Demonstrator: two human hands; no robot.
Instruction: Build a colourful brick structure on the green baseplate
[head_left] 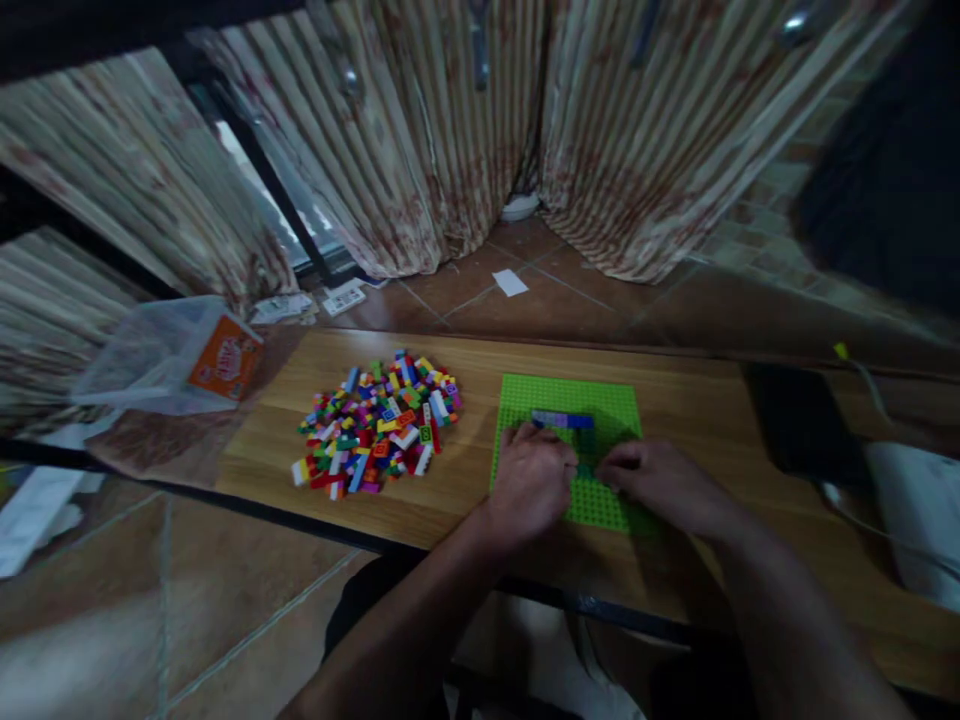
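A green studded baseplate (517, 400) lies on the table in front of me. Toy bricks form an outline on it, with a blue and lilac row (562, 420) along the far side and dark green bricks (587, 440) down the right side. My left hand (534, 480) is closed over the outline's left and near part, its fingers bent down and hiding whatever they hold. At the near right corner, my right hand (652, 475) has thumb and forefinger pinched beside the green bricks. Anything between those fingertips is too small to make out.
A heap of mixed coloured bricks (375, 430) is spread on the wooden table (465, 500) to the left. Beyond the table's left end a clear plastic box (161, 350) with an orange label lies on its side. A black flat object (799, 420) and a white cable (862, 520) are at right.
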